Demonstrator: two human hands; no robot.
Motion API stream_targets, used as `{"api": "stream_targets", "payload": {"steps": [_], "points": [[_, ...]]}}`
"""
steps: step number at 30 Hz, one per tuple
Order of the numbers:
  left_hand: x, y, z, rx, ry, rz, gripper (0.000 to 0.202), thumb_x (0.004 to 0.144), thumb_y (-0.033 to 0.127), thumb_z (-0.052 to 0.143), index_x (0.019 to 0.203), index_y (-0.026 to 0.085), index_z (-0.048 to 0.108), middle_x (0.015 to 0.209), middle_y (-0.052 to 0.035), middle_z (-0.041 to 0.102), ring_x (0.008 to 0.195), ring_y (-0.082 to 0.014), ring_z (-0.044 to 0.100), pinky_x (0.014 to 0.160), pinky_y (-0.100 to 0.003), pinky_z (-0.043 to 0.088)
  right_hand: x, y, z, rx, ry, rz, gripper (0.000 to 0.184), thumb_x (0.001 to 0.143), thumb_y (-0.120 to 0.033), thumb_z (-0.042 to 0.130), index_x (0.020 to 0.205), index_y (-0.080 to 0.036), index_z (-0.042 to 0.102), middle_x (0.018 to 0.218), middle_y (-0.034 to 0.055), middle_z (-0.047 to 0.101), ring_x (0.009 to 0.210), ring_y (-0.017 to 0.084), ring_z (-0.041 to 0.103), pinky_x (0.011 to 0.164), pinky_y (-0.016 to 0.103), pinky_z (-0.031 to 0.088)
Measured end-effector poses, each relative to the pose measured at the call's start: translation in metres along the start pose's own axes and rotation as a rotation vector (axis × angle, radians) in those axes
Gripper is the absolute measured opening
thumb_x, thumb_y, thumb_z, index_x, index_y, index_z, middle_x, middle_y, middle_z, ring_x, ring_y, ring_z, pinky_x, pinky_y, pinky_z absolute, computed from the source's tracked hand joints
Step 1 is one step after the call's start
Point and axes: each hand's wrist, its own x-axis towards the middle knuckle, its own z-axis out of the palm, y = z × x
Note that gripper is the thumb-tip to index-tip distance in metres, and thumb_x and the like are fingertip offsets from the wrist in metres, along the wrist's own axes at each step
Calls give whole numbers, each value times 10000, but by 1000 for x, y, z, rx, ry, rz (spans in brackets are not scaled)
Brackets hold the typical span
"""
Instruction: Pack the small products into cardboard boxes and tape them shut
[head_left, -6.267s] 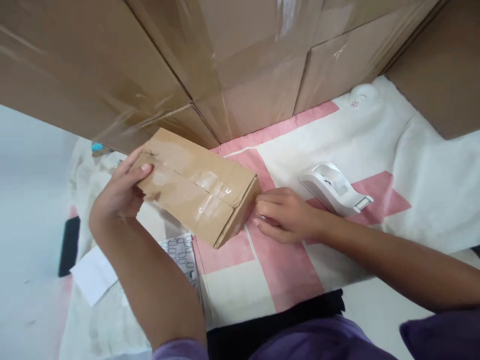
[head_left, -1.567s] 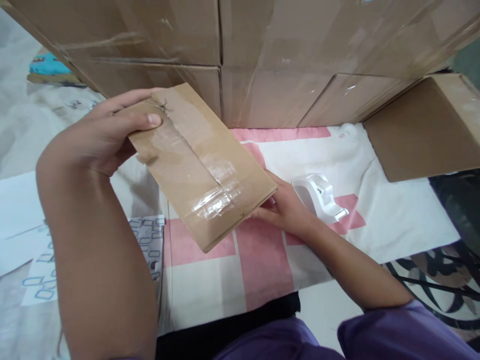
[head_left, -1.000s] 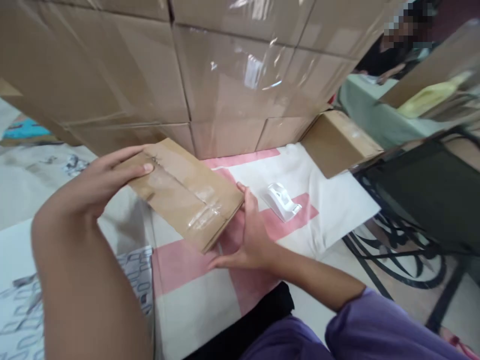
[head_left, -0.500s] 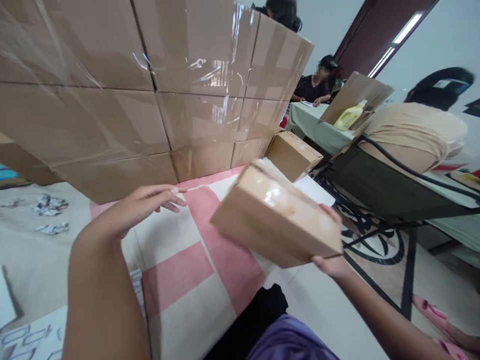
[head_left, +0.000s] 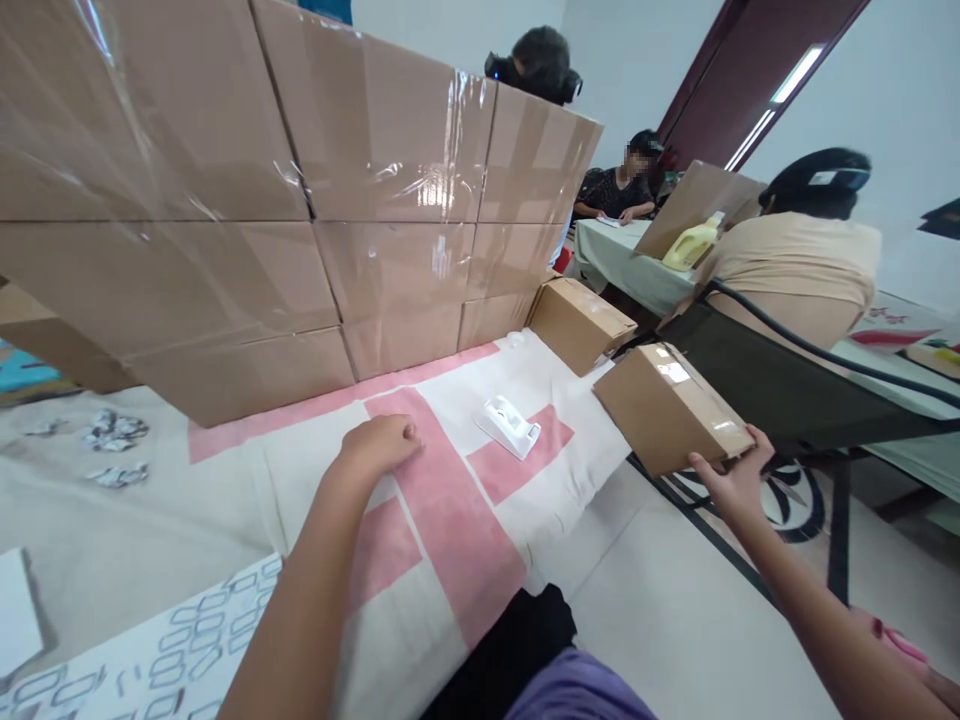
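Cardboard box (head_left: 660,415) | taped, contents hidden | right fingers (head_left: 762,446) grip its end | left fingers (head_left: 403,430) curled closed

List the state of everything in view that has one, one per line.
Left hand: fingers curled, nothing visible in it
Right hand: gripping the taped carton
Taped carton: held by one end
Tape dispenser: on the cloth, untouched
Cloth: spread out, slightly wrinkled
Paper scraps: crumpled
Patterned sheet: lying flat
Stacked boxes: taped together
Folding chair: occupied
Yellow bottle: standing; cap unclear
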Motion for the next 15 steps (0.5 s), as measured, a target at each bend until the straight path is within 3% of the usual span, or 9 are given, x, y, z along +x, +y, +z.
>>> {"api": "stream_targets", "payload": {"steps": [2,6,11,15], "points": [[4,-2,4,7,-2,-10,120,792,341,573,760,233,530,841,-13,707,756,-204,640,628,-307,361,11,-5,7,-35,-39,-16,1063,508,-569,836,1389,-330,290,1542,195,348,1396,448,494,1054,571,536],[8,-4,8,20,5,-22,167,819,369,542,740,230,492,838,-21,685,759,-211,616,615,-318,346,37,-13,19,-56,-108,-121,986,528,-560,843,1334,-315,330,1468,182,425,1372,420,510,1144,511,447],[10,-5,10,8,24,-9,189,811,378,543,722,221,486,840,-16,661,737,-195,580,612,-311,317,55,-4,27,69,-187,-203,1125,481,-515,905,1421,-369,304,1556,149,355,1487,449,308,1208,532,280],[14,-8,13,-14,36,1,201,791,383,566,711,216,488,814,-11,645,726,-185,571,609,-302,298,57,6,28,66,-229,-212,1302,537,-548,902,1571,-336,140,1659,155,240,1545,436,213,1234,526,240]]}}
